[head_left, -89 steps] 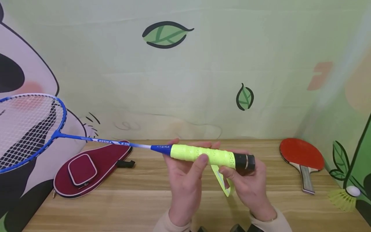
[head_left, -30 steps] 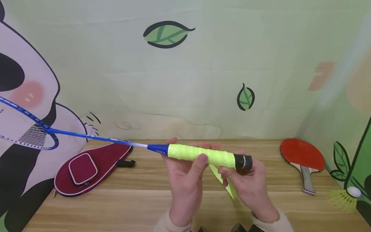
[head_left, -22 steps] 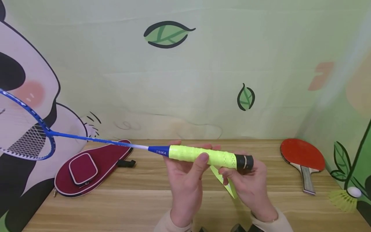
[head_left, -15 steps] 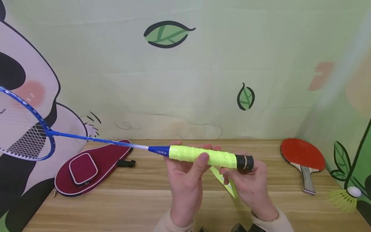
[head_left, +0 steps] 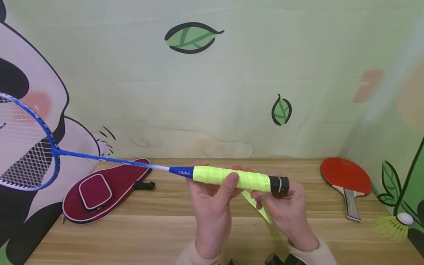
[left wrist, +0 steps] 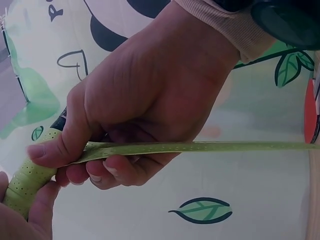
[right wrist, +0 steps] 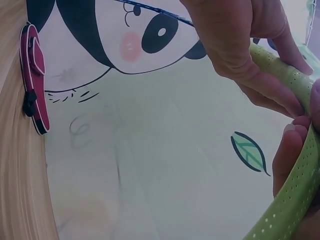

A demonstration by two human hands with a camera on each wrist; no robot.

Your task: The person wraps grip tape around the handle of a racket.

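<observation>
A blue badminton racket (head_left: 109, 159) is held level in the air, its head pointing left and partly outside the head view. Neon yellow perforated overgrip tape (head_left: 208, 174) covers most of the handle, and the black butt end (head_left: 279, 185) is bare. My left hand (head_left: 213, 209) supports the wrapped handle from below, thumb on the tape. Beside the butt end, my right hand (head_left: 286, 211) pinches the tape between thumb and fingers. The tape's loose tail (left wrist: 225, 147) stretches away from the right hand in the left wrist view. Behind the handle, some fingers are hidden.
On the wooden table (head_left: 149, 235), a maroon racket case (head_left: 116, 187) lies at the left. A red table tennis bat (head_left: 346, 176) and a yellow shuttlecock (head_left: 395, 226) are at the right. A printed cloth backdrop (head_left: 238, 92) stands behind.
The racket has turned about its long axis, so its head narrowed and then widened again in view. The loose tape tail has shifted slightly; both hands have stayed nearly in place.
</observation>
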